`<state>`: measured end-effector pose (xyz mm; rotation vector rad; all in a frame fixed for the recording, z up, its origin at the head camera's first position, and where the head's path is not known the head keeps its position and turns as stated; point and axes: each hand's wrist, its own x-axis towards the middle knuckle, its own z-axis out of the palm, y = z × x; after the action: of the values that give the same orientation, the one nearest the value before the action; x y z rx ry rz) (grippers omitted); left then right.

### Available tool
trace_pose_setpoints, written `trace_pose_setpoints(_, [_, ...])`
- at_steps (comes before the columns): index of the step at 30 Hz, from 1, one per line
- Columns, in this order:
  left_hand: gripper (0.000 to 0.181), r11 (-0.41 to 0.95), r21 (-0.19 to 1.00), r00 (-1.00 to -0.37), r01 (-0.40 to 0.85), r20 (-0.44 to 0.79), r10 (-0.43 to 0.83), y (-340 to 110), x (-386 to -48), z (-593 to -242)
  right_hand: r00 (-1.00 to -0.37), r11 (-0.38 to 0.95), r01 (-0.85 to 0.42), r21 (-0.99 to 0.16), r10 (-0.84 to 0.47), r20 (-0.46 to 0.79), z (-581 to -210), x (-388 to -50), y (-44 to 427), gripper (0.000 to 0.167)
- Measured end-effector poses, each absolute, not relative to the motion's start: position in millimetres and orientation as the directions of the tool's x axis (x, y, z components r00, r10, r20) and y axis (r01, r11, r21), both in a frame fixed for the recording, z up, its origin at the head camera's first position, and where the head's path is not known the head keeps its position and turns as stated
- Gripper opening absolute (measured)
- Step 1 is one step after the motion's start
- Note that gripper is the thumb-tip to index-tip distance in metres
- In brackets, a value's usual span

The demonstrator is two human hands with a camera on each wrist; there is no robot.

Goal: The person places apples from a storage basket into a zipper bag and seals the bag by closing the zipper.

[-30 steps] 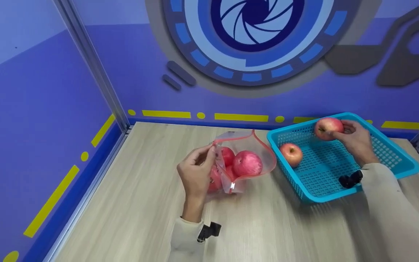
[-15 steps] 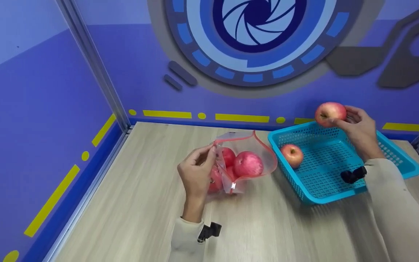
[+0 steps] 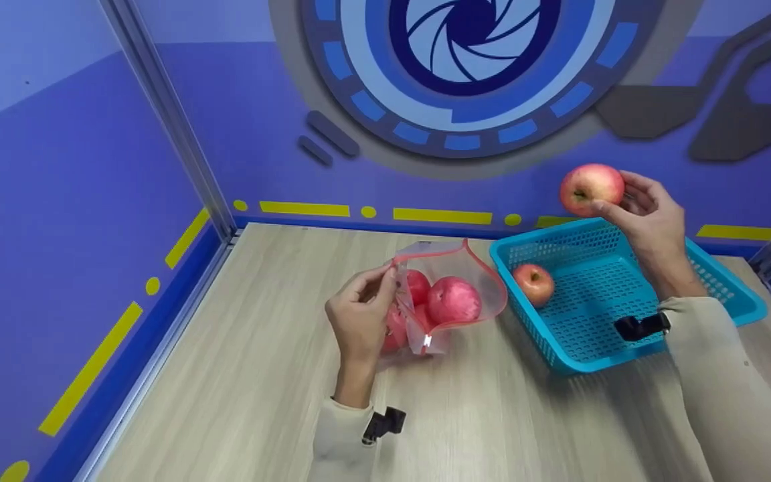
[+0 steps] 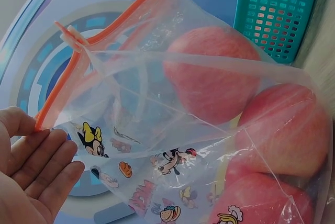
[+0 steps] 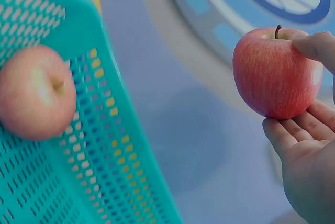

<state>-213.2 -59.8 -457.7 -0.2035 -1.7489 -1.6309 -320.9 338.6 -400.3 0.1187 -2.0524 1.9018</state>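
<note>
Fingers, left hand: we pinch the orange-red rim of the clear bag between thumb and forefinger; the other fingers stretch out loosely, holding nothing. This hand is left of the basket, well apart from it.

Fingers, right hand: we hold the raised apple, thumb near its stem and the other fingers set as wide as the fruit, supporting the opposite side.

Raised apple: above the basket's far edge in our head view, red with paler streaks, apart from the rim.

Clear bag: just left of the basket; whether the two touch we cannot tell. Its mouth gapes, with a small zip slider on the rim.

Bagged apples: left of the basket, inside the bag; we count at least three, pinkish red, bunched together.

Bag prints: cartoon figures and little foods, a burger among them, on the bag's side.

Basket apple: inside the basket, close to its left wall, paler than the bagged ones.

Basket build: turquoise, slotted all over, resting on the table.

Table: pale wood grain, under the basket and stretching away to its left.

Wall: blue-violet, behind the basket, with a round emblem and yellow dashes low down.

Sleeves: beige; our right one crosses the basket's near right edge.
</note>
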Motion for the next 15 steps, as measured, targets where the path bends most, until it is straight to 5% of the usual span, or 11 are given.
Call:
trace_pose_setpoints(8, [0.015,0.187,0.804,-0.726,0.565,0.592,-0.351,-59,-212,-457,-0.913,-0.003,-0.387,-0.922,0.139,0.383,-394,-295,313,0.065])
trace_pose_setpoints(15, [0.015,0.176,0.807,-0.731,0.564,0.587,-0.348,-57,-212,-459,-0.878,0.04,-0.478,-0.877,0.005,0.478,-394,-268,288,0.063])
